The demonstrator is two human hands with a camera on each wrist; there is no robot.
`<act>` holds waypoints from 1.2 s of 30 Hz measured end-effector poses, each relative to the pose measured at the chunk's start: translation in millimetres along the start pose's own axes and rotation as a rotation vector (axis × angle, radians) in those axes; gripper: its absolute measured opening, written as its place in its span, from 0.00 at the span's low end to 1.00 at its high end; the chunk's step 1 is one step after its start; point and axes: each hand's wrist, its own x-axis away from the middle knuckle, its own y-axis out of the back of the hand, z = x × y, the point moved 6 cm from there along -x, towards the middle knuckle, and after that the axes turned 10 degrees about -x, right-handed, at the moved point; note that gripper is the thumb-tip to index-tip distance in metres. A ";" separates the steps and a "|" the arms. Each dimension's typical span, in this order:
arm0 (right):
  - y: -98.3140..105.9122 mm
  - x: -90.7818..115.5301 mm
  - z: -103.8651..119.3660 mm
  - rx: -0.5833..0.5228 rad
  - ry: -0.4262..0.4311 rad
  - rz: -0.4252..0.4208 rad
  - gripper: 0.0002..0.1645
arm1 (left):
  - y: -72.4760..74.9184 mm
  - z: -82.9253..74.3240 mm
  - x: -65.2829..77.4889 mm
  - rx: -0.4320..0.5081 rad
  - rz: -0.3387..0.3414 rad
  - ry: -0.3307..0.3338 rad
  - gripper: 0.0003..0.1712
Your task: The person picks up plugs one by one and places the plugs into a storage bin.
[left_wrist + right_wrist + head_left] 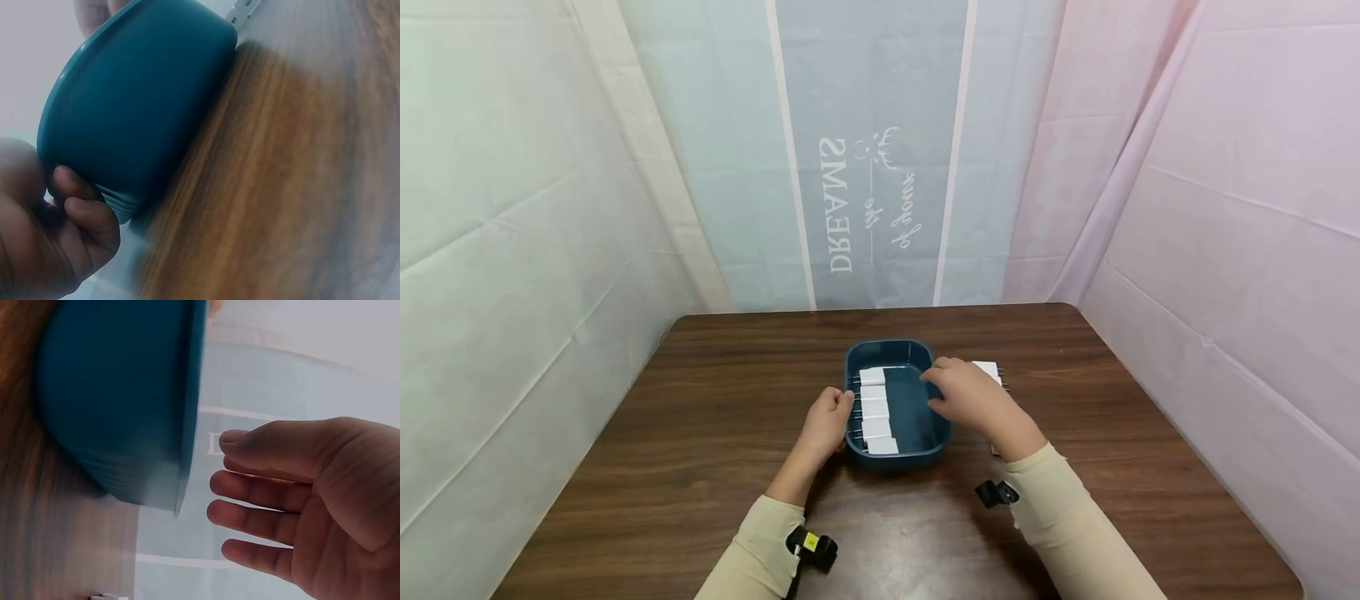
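A dark teal plastic tub (917,417) stands on the table. My left hand (829,423) grips its left rim, thumb on top and fingers curled at the outer wall, as the left wrist view shows. Inside, along the left side, several white blocks (876,408) that look like plug adapters lie in a column, their thin prongs pointing left. Over the right rim hovers my right hand (972,395); in the right wrist view its fingers (250,515) are loosely extended, apart from the tub and holding nothing.
More white pronged blocks (987,369) lie on the wooden table (737,417) right of the tub, partly hidden by the right hand and forearm. A printed curtain (880,100) hangs behind the table's far edge, with pale cloth walls at both sides.
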 end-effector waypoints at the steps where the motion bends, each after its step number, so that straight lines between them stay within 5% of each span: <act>1: -0.4 2.2 -1.1 0.002 0.000 -0.002 0.22 | -0.1 -0.2 -0.1 -0.002 0.001 0.003 0.16; 20: -4.3 33.5 -14.8 0.029 0.023 -0.090 0.16 | -0.2 1.1 -0.6 0.008 0.002 0.016 0.16; 36: -1.2 61.6 -28.4 0.039 -0.032 -0.058 0.22 | -1.4 -0.4 0.7 -0.004 0.001 0.020 0.16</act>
